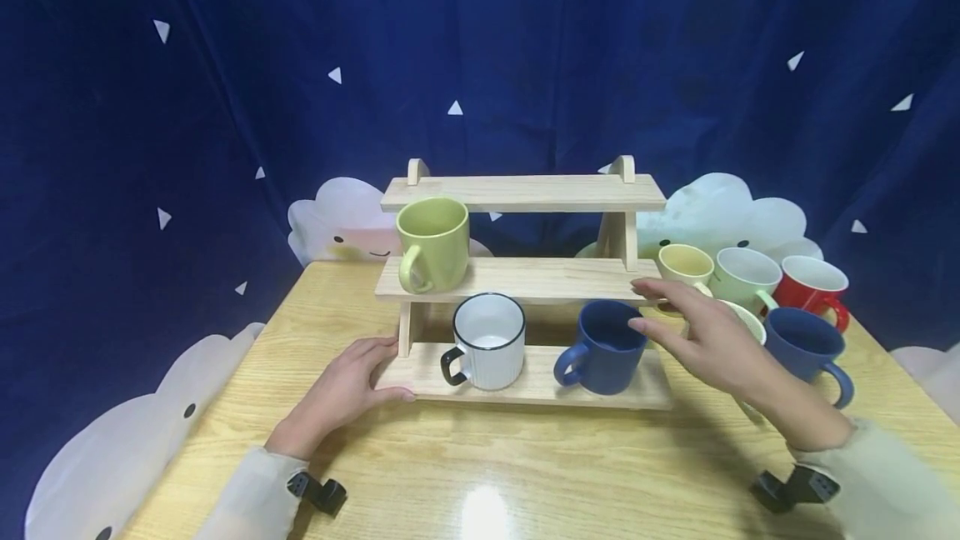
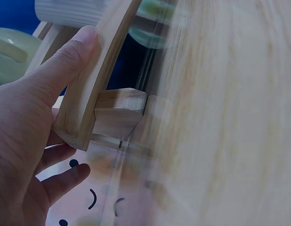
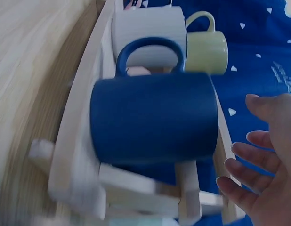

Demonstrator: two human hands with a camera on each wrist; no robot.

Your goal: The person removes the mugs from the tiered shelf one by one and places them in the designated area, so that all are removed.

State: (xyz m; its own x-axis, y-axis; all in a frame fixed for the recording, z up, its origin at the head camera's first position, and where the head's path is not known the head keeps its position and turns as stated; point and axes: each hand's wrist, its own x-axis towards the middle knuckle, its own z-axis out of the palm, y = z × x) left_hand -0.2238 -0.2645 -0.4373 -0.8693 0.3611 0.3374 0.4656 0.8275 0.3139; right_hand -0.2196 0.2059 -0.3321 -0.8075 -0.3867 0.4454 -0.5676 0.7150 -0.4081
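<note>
A three-tier wooden shelf rack [image 1: 525, 269] stands on the table. My left hand [image 1: 348, 386] grips the left end of its bottom tier, the thumb on the front board [image 2: 82, 101] and some fingers spread behind the end. On that tier sit a white mug [image 1: 491, 348] with a black rim and handle and a dark blue mug [image 1: 611, 352], both handles toward the left. A yellow-green mug [image 1: 442, 244] is at the left of the middle tier. My right hand [image 1: 712, 344] hovers at the rack's right side beside the blue mug, fingers extended and holding nothing.
Right of the rack several mugs stand close together: a pale yellow one [image 1: 684, 261], a light green one [image 1: 746, 273], a red one [image 1: 813, 282], another blue one [image 1: 806, 344] and one partly hidden by my right hand. A dark blue curtain [image 1: 495, 40] hangs behind the table.
</note>
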